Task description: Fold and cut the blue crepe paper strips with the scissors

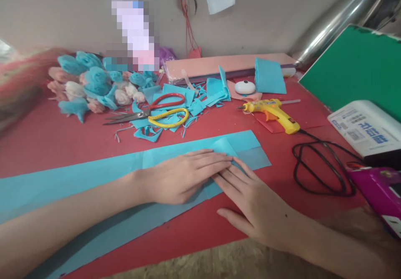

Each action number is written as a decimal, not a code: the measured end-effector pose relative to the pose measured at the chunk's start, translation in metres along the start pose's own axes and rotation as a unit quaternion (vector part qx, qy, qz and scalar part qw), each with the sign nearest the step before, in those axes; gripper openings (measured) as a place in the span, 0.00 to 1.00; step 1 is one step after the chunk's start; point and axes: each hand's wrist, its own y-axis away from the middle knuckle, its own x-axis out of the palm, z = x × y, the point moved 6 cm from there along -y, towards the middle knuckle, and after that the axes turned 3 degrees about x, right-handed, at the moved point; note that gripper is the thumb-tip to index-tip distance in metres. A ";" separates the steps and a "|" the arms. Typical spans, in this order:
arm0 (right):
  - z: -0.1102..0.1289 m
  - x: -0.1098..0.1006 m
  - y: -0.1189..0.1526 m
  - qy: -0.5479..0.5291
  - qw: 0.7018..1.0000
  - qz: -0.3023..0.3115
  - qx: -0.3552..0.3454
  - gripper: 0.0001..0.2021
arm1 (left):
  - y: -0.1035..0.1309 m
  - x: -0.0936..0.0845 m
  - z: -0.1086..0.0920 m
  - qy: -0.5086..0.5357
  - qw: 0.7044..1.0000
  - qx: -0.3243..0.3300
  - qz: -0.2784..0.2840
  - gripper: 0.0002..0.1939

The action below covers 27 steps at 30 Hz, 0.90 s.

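Observation:
A long strip of blue crepe paper (pixel 103 166) runs across the red table from the left edge to past the middle, with a folded flap near its right end. My left hand (pixel 184 176) lies flat on the paper, fingers stretched to the right. From the other side, my right hand (pixel 250 195) presses on the same spot, its fingers extended and its thumb apart. The fingertips of both hands meet and overlap at the flap. Just beyond the paper lie scissors (pixel 150 114) with one red and one yellow handle, resting on blue paper scraps (pixel 191 105).
Blue, pink and white paper flowers (pixel 97 80) are heaped at the back left. A yellow glue gun (pixel 275 112) lies to the right, its black cord (pixel 300 166) coiled beside my right hand. A white box (pixel 366 124) and a green board (pixel 354 70) stand at the right.

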 end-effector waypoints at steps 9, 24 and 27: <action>-0.001 0.001 0.001 0.012 1.000 0.014 0.001 0.26 | 0.000 0.000 0.001 -0.002 1.000 -0.006 0.007 0.26; -0.038 -0.053 0.007 -0.099 0.960 -0.245 0.091 0.10 | -0.005 0.000 0.001 -0.012 0.999 -0.013 0.035 0.26; -0.058 -0.058 0.005 -0.083 0.952 -0.264 0.131 0.09 | -0.009 -0.004 0.001 -0.029 0.996 -0.013 0.086 0.26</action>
